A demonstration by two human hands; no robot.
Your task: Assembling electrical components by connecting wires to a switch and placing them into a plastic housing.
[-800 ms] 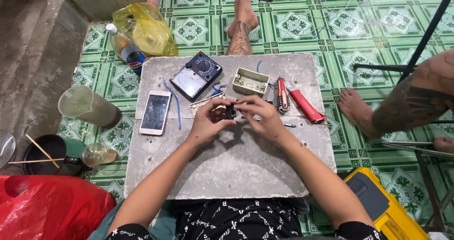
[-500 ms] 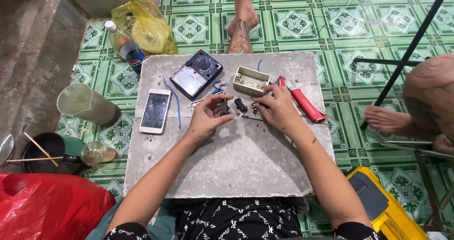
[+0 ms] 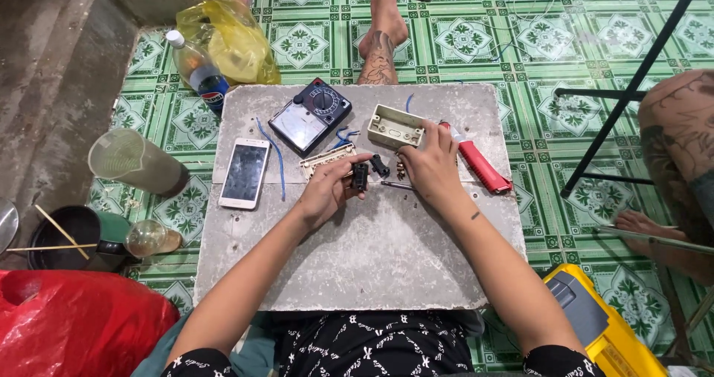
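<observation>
The left hand (image 3: pixel 327 191) pinches a small black part (image 3: pixel 360 176) in closed fingers above the grey surface (image 3: pixel 372 250). The right hand (image 3: pixel 430 167) rests curled beside the beige box (image 3: pixel 395 126); whether its fingers grip anything is hidden.

On the desk (image 3: pixel 372 265), the phone (image 3: pixel 244 172) lies at the left, with a wire (image 3: pixel 277 161) just beside it on the right. Behind the hands sit the meter (image 3: pixel 310 116) and, to its right, the open box (image 3: pixel 396 126). The left hand (image 3: pixel 327 191) and right hand (image 3: pixel 430 167) rest mid-desk, small parts (image 3: pixel 370 172) between them. A knife (image 3: pixel 480 163) lies right of the right hand. On the floor, a bottle (image 3: pixel 198 72) and bag (image 3: pixel 229 39) sit behind the desk's left corner.
</observation>
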